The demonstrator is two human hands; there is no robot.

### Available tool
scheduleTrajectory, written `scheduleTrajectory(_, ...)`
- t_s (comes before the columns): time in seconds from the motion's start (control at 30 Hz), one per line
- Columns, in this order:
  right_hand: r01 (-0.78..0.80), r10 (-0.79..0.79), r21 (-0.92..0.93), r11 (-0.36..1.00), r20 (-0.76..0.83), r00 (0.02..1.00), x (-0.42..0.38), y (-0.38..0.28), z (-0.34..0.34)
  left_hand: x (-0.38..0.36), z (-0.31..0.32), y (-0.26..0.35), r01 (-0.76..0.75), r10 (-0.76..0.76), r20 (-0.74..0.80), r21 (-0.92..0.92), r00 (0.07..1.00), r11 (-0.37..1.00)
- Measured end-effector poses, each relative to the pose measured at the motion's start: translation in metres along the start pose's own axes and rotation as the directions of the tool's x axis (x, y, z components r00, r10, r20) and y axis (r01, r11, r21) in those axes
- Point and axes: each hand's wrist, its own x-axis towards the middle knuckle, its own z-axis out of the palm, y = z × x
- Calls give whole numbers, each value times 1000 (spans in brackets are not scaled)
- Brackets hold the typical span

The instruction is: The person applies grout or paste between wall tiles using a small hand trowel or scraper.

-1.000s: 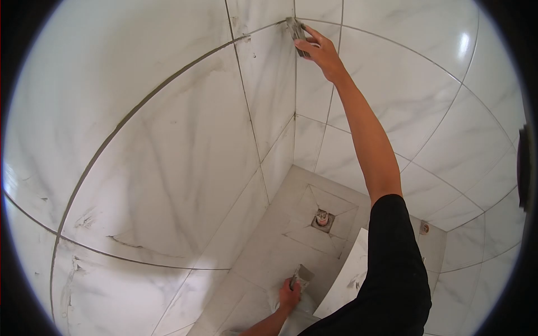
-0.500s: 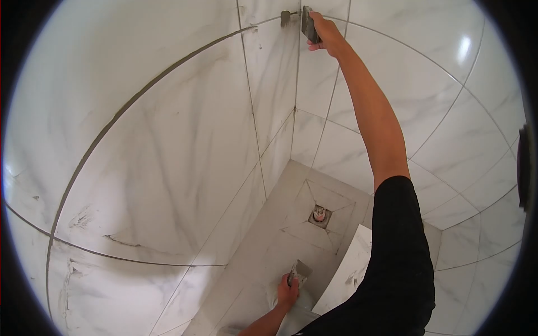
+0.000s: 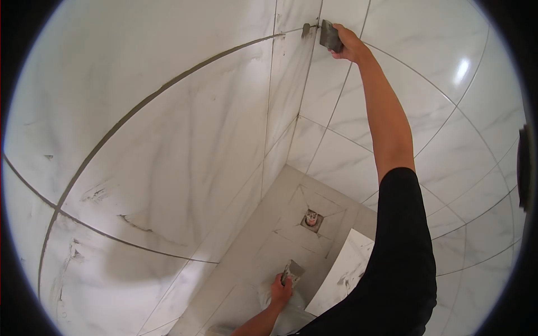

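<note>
High on the tiled wall, my right hand [image 3: 352,46] is closed around a flat grey scraper [image 3: 331,36], its handle hidden in the fingers. The blade is at the wall corner, just right of a dark grout smear [image 3: 305,30] on the left wall's joint. Low in view, my left hand [image 3: 281,291] grips a putty knife [image 3: 293,270] with grey grout on its blade. It is held over the floor side, near a pale, partly hidden container [image 3: 297,305].
Marble-look wall tiles [image 3: 185,145] have dark grout lines and some smears. On the floor is a square drain opening [image 3: 311,220] with a pipe stub. A loose white tile or panel [image 3: 342,269] with smudges lies beside my right sleeve. A dark object [image 3: 524,168] borders the right edge.
The view has shifted, so the corner and smear appear farther right and lower. My right hand's scraper has turned to show more of its face. Both hands keep their tools.
</note>
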Motion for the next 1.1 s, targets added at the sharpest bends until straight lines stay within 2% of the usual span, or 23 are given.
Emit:
scheduleTrajectory(0.07, 35, -34, 21, 999, -38, 999, 0, -3, 25, 1, 0, -1, 13, -8, -57, 83, 998, 996)
scheduleTrajectory(0.17, 86, -81, 59, 995, -84, 993, -8, -4, 44, 0, -1, -1, 9, -6, -53, 43, 999, 999)
scheduleTrajectory(0.23, 53, -53, 19, 998, 32, 998, -25, -8, 38, -2, -1, 5, 11, -9, -40, 41, 999, 999)
scheduleTrajectory(0.27, 52, -52, 5, 999, 31, 998, -38, -8, 46, -3, 1, 8, 17, -16, -32, 44, 999, 999)
scheduleTrajectory(0.33, 203, -205, -106, 973, -11, 979, -77, 5, 69, -2, 0, 5, 30, -30, -8, 40, 1000, 999)
scheduleTrajectory(0.37, 200, -187, -107, 974, 117, 975, -90, 10, 65, -1, 1, 6, 36, -36, 2, 41, 999, 998)
scheduleTrajectory(0.47, 160, -144, -77, 984, 185, 972, -95, 16, 46, -1, 0, 8, 18, -17, -13, 42, 1000, 999)
scheduleTrajectory(0.53, 97, -86, 107, 989, -103, 991, -64, 17, 32, -3, 0, 9, 22, -20, -22, 52, 1000, 998)
scheduleTrajectory(0.63, 96, -90, 145, 985, -52, 995, -25, 6, 20, 0, 0, 9, 29, -28, -35, 51, 999, 998)
scheduleTrajectory(0.8, 107, -96, 67, 992, -151, 984, 5, -15, 34, 3, -1, 12, 24, -18, -54, 104, 998, 994)
scheduleTrajectory(0.87, 96, -91, 45, 994, -96, 991, 7, -13, 29, 3, -1, 1, -80, 85, -51, 94, 995, 992)
scheduleTrajectory(0.9, 95, -91, 37, 995, -99, 991, 7, -10, 27, 2, 0, -3, -80, 84, -44, 89, 995, 993)
scheduleTrajectory(0.97, 134, -132, 28, 991, -65, 989, -9, -9, 35, -1, 0, 12, 36, -36, -34, -12, 999, 999)
scheduleTrajectory(1.07, 205, -210, -55, 977, -96, 973, -56, -6, 70, -1, -2, 7, 0, 0, -2, 39, 1000, 999)
scheduleTrajectory(1.1, 292, -303, -96, 952, -126, 945, -76, 2, 86, -3, -2, 8, 0, 0, 4, 44, 1000, 999)
